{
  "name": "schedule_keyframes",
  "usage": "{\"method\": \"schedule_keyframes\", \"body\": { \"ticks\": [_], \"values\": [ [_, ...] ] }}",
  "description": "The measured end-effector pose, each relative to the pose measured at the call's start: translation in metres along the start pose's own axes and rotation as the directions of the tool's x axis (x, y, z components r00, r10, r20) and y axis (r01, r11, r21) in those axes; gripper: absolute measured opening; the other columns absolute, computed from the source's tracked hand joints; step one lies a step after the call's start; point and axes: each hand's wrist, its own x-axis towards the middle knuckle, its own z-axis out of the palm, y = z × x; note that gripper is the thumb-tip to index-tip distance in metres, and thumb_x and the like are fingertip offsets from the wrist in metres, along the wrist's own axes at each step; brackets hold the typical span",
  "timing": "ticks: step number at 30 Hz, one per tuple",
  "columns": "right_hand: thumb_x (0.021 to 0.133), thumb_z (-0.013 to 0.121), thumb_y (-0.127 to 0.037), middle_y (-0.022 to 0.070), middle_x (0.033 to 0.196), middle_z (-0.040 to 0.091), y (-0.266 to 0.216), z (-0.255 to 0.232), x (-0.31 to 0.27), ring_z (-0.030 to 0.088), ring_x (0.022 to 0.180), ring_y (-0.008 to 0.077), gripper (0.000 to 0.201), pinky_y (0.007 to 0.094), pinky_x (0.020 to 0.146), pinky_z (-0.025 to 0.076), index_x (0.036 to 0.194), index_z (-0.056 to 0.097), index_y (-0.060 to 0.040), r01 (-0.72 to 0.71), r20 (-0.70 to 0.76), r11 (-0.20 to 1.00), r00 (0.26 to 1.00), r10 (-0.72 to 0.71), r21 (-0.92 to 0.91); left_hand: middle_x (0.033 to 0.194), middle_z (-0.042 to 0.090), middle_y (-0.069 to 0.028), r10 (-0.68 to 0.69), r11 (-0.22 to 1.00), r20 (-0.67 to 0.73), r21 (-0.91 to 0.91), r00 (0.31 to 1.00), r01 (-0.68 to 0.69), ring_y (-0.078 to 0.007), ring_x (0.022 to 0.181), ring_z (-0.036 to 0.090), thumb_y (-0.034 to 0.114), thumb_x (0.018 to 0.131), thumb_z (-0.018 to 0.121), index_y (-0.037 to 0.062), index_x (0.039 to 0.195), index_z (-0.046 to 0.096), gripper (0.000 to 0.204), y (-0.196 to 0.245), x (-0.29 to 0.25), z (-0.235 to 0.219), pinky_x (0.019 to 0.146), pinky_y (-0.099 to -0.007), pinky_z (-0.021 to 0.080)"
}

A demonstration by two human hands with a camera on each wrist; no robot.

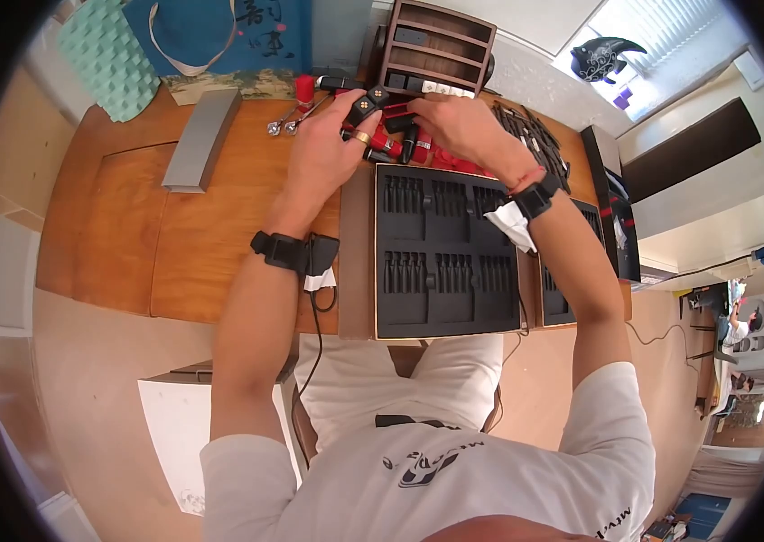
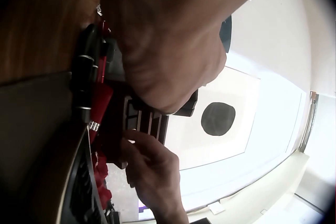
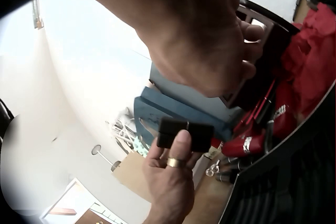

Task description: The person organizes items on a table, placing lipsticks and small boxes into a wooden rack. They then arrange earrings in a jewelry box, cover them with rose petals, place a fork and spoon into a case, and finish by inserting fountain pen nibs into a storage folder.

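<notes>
My left hand (image 1: 328,149) pinches a small black case (image 1: 366,107) with gold dots on its face, above the back of the table. In the right wrist view the thumb of the left hand (image 3: 173,190) lies across the flat black case (image 3: 202,136). My right hand (image 1: 463,126) is in front of the wooden rack (image 1: 439,43), with fingers bent at its lower edge. Seen in the left wrist view, the right hand (image 2: 155,176) has its fingertips close to the rack (image 2: 149,124); whether they hold anything cannot be made out.
An open black tray (image 1: 447,253) with moulded slots lies at the front edge. Red and black tubes (image 1: 386,144) and red cloth (image 1: 459,163) crowd behind it. A grey box (image 1: 202,140) and a blue bag (image 1: 228,41) are on the left, dark sticks (image 1: 540,140) on the right.
</notes>
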Motion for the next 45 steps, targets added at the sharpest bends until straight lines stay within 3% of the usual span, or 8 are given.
{"method": "schedule_keyframes", "body": {
  "ticks": [12, 19, 22, 25, 31, 34, 41, 45],
  "values": [
    [0.095, 0.07, -0.021, 0.0174, 0.097, 0.076, -0.004, 0.031, 0.039, 0.075, 0.099, 0.0387, 0.028, 0.0508, 0.082, 0.06, 0.115, 0.069, -0.002, 0.084, 0.243, 0.993, 0.968, -0.062, -0.08, 0.108, 0.079, -0.016, -0.088, 0.992, -0.038, -0.096, 0.995, 0.084, -0.0244, 0.092, 0.08, 0.014, 0.098, 0.079, 0.0023, 0.131, 0.07, 0.037, 0.0, 0.0, -0.005, 0.08, -0.0352, 0.062],
    [0.095, 0.073, -0.015, 0.015, 0.086, 0.073, -0.009, -0.028, 0.022, 0.073, 0.082, 0.0345, 0.025, 0.0452, 0.072, 0.057, 0.112, 0.062, -0.0004, 0.146, 0.004, 0.989, 0.989, -0.146, 0.0, 0.109, 0.079, -0.0148, -0.009, 1.0, -0.038, -0.024, 0.999, 0.008, -0.0206, 0.099, 0.078, 0.014, 0.098, 0.08, 0.0025, 0.131, 0.07, 0.036, -0.003, 0.001, -0.006, 0.081, -0.0334, 0.062],
    [0.098, 0.079, -0.016, 0.0064, 0.077, 0.065, -0.015, -0.042, 0.012, 0.06, 0.063, 0.0153, 0.028, 0.0303, 0.058, 0.048, 0.117, 0.063, -0.0022, 0.033, -0.085, 0.865, 0.996, 0.012, 0.501, 0.111, 0.078, -0.0125, -0.019, 0.976, 0.061, -0.216, 0.998, 0.032, -0.0174, 0.099, 0.078, 0.015, 0.098, 0.08, 0.0033, 0.131, 0.07, 0.036, -0.003, 0.002, -0.001, 0.082, -0.0325, 0.062],
    [0.096, 0.077, -0.017, 0.012, 0.084, 0.07, -0.026, -0.062, 0.003, 0.068, 0.074, 0.0302, 0.029, 0.0399, 0.066, 0.053, 0.117, 0.063, -0.0023, 0.087, -0.073, 0.888, 0.996, -0.06, 0.451, 0.112, 0.078, -0.0102, -0.035, 0.952, 0.179, -0.292, 0.983, 0.087, -0.0153, 0.098, 0.076, 0.014, 0.097, 0.081, 0.0039, 0.132, 0.07, 0.038, 0.008, -0.001, -0.003, 0.083, -0.031, 0.063],
    [0.098, 0.077, -0.014, 0.0065, 0.085, 0.068, -0.035, -0.072, -0.004, 0.064, 0.073, 0.0172, 0.026, 0.0322, 0.067, 0.052, 0.117, 0.065, -0.0025, 0.062, 0.001, 0.894, 0.998, -0.069, 0.444, 0.104, 0.078, -0.0143, 0.054, 0.938, 0.18, -0.346, 0.982, 0.012, -0.028, 0.089, 0.076, 0.021, 0.095, 0.083, 0.0079, 0.132, 0.07, 0.041, 0.011, -0.007, 0.001, 0.079, -0.0358, 0.06],
    [0.098, 0.074, -0.016, 0.0105, 0.082, 0.07, -0.038, -0.069, -0.004, 0.067, 0.072, 0.0264, 0.024, 0.0366, 0.066, 0.053, 0.115, 0.064, -0.0023, 0.069, 0.003, 0.856, 0.997, -0.082, 0.512, 0.106, 0.08, -0.0093, 0.03, 0.947, 0.21, -0.318, 0.977, 0.039, -0.0149, 0.092, 0.075, 0.018, 0.093, 0.086, 0.0056, 0.13, 0.073, 0.041, 0.006, -0.007, 0.004, 0.082, -0.0308, 0.06],
    [0.101, 0.072, -0.021, 0.0151, 0.089, 0.073, -0.037, -0.057, 0.034, 0.071, 0.077, 0.0303, 0.023, 0.0394, 0.069, 0.055, 0.112, 0.067, -0.0015, -0.015, -0.035, 0.806, 0.998, 0.045, 0.592, 0.102, 0.08, -0.0102, -0.029, 0.997, -0.057, -0.075, 0.998, 0.024, -0.0154, 0.089, 0.075, 0.02, 0.092, 0.087, 0.0027, 0.126, 0.075, 0.04, 0.01, 0.0, -0.003, 0.08, -0.0308, 0.059],
    [0.098, 0.068, -0.024, 0.0185, 0.098, 0.076, -0.024, -0.009, 0.11, 0.074, 0.094, 0.0377, 0.025, 0.0463, 0.081, 0.056, 0.104, 0.072, 0.0, 0.19, -0.251, 0.981, 0.952, -0.178, 0.027, 0.102, 0.08, -0.0132, -0.221, 0.975, -0.422, -0.072, 0.879, 0.211, -0.0182, 0.089, 0.075, 0.023, 0.093, 0.087, 0.0011, 0.123, 0.075, 0.038, 0.005, 0.015, -0.025, 0.08, -0.0332, 0.059]
  ]
}}
